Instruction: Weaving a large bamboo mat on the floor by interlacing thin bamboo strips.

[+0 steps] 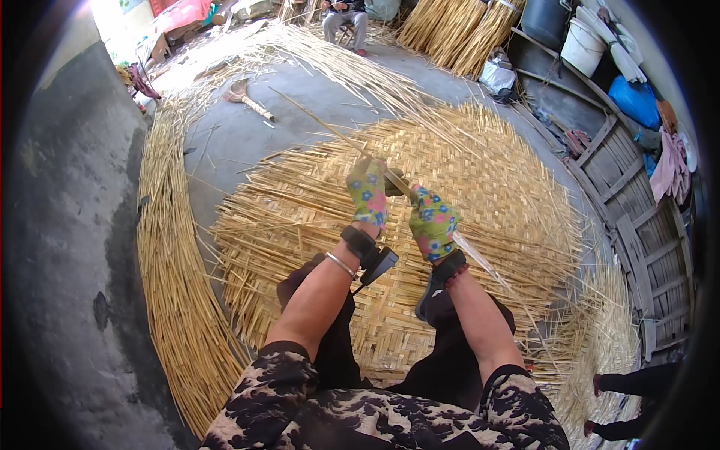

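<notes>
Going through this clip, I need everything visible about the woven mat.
The woven mat is broad, flat and straw-yellow, made of what look like flattened reed strips crossing closely. Unwoven strip ends fringe its edges, notably on the left. It lies on the grey floor, right of a long pile of stems; loose stems reach its far edge. The person's dark-trousered legs hide part of its near side, and the fisheye lens distorts its outline.

A grey floor carries a broad golden mat of woven flat strips mid-scene, long straw-coloured stalks left, a short-handled straw brush far left, and loose pale strips far.
</notes>
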### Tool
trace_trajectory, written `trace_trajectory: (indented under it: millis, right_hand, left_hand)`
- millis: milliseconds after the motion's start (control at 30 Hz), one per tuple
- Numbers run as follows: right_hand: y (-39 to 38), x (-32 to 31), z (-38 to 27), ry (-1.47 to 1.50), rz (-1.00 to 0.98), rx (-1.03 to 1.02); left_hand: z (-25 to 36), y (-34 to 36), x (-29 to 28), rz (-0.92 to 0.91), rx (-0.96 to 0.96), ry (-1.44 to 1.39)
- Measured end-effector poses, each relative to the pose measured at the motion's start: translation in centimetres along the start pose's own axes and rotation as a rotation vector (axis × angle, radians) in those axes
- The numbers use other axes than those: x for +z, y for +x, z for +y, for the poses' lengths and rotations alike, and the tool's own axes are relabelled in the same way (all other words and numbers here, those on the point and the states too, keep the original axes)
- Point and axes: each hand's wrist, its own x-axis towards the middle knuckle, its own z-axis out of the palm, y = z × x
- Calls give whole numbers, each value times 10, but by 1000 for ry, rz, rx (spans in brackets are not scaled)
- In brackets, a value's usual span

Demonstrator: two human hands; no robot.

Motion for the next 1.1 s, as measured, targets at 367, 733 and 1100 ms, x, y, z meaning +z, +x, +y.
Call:
trace_trajectory:
  millis: [367, 733, 1100]
  right_hand:
    - [0, -3, 1, 150, 31, 48]
    - [7, -6, 2, 279, 29, 276]
    - [16, -11, 6, 833, -76, 497]
  left_hand:
    - [24, -19, 8, -57, 0, 31]
    - [-9, -11, -1, -260, 20, 264]
    - [-15, -18, -1, -393, 64, 413]
